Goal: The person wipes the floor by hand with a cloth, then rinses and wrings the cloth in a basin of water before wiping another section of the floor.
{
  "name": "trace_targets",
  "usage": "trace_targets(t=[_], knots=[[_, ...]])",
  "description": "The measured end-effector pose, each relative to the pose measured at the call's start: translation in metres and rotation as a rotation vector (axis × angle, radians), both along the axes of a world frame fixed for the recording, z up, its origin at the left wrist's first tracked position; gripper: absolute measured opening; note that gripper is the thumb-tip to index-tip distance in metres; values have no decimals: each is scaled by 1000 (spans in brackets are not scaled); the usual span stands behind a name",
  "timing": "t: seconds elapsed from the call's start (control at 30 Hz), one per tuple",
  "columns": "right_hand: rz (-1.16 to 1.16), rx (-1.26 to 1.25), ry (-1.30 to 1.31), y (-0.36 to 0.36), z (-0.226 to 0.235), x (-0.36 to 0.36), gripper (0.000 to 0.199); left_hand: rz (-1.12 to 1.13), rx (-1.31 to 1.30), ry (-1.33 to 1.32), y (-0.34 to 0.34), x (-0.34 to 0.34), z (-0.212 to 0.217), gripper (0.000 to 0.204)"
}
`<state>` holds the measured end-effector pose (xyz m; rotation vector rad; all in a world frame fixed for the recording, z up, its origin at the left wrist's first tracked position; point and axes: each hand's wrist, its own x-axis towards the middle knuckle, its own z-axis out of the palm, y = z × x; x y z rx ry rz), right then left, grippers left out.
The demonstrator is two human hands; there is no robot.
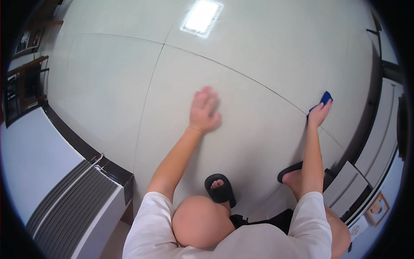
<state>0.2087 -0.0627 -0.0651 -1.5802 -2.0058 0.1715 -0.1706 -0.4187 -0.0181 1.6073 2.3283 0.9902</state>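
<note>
My left hand is stretched out over the pale tiled floor, fingers extended and somewhat blurred, with nothing in it. Whether its palm touches the tile I cannot tell. Further right, my right hand grips a dark blue cloth near a tile joint. Part of the cloth sticks out beyond the fingers and a corner shows at the wrist side; the rest is hidden under the hand.
I am squatting, my feet in black slippers. A white cabinet with a grey ribbed panel stands at left, dark wooden furniture beyond it. Grey drawers line the right side, near a small framed picture. Light reflects off the far floor.
</note>
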Motion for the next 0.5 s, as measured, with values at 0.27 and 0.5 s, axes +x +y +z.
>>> trace_targets(t=[0.27,0.5], knots=[[-171,-13,-172,-17,-2,-21,54,1131,-440,377,-197,-136,-13,66],[130,41,-53,-116,-4,-202,58,1158,-415,258,-228,-132,-31,67]])
